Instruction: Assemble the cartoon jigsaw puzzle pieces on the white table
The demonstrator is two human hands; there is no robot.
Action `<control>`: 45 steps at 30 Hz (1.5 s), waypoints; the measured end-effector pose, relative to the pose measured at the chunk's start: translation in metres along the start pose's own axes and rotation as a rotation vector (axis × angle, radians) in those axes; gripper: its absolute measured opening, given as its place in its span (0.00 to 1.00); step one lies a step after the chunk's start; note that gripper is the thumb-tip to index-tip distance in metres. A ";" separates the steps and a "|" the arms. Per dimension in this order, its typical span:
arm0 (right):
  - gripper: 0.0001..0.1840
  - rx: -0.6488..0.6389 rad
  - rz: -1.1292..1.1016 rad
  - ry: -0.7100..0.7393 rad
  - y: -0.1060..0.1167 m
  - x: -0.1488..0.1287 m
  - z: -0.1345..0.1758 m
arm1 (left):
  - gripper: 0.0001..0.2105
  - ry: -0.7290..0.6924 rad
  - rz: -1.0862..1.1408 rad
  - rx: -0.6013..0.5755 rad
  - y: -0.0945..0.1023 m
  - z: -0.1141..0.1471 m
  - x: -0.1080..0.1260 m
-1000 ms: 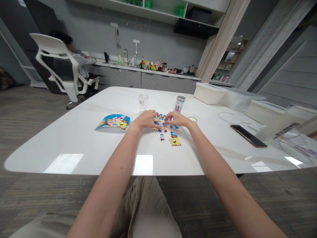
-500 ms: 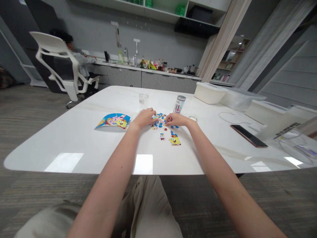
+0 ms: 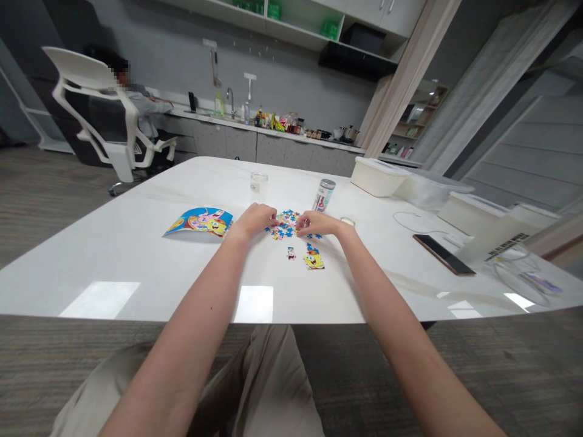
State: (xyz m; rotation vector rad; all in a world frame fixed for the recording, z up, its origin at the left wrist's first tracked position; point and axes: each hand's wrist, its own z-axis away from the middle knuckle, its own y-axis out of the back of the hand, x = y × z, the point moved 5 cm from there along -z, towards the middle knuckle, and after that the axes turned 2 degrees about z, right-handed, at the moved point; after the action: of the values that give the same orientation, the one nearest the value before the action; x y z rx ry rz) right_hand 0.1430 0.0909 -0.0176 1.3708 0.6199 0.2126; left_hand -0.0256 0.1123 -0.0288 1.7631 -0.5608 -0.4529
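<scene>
On the white tabletop [image 3: 182,267], your left hand [image 3: 255,220] and right hand [image 3: 319,223] curl half-closed at jigsaw pieces [image 3: 286,230]; I can't tell if either holds one.

There are two hands [image 3: 255,220] [image 3: 317,223], one heap of loose puzzle pieces [image 3: 288,220] too small to count, two separate puzzle sections [image 3: 314,260] [image 3: 291,254], one picture sheet [image 3: 200,220], one clear jar [image 3: 257,186], one can [image 3: 323,195], three storage boxes [image 3: 379,176] [image 3: 430,189] [image 3: 472,210], one table [image 3: 113,255], one chair [image 3: 124,162] and one other person [image 3: 148,106].
</scene>
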 end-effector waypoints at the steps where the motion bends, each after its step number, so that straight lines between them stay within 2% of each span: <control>1: 0.09 0.005 0.000 -0.007 0.000 0.002 0.000 | 0.11 -0.009 0.008 0.005 0.000 -0.001 0.002; 8: 0.07 -0.001 0.033 -0.032 -0.001 0.007 -0.003 | 0.11 -0.069 0.023 0.013 -0.002 -0.001 0.010; 12: 0.08 0.014 0.035 -0.042 0.000 0.008 -0.004 | 0.13 -0.087 0.040 0.060 -0.004 -0.002 0.010; 17: 0.12 0.037 0.032 -0.053 0.000 0.008 -0.003 | 0.14 -0.063 0.059 0.066 -0.009 -0.006 0.008; 26: 0.17 0.003 0.033 -0.057 -0.003 0.008 -0.002 | 0.13 -0.033 0.082 0.092 -0.002 -0.003 0.010; 37: 0.19 0.012 0.031 -0.010 -0.005 0.010 -0.003 | 0.11 -0.124 0.058 0.074 0.001 0.001 0.019; 42: 0.13 0.011 0.017 0.017 -0.005 0.008 -0.001 | 0.11 -0.097 0.043 0.048 0.003 0.002 0.020; 45: 0.13 0.009 -0.001 0.024 -0.006 0.009 -0.002 | 0.12 -0.102 0.038 0.031 0.000 0.001 0.018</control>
State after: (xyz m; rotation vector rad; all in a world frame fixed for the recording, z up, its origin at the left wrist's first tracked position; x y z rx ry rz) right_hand 0.1484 0.0953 -0.0263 1.3786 0.6419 0.2257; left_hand -0.0114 0.1011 -0.0297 1.7628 -0.6752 -0.5119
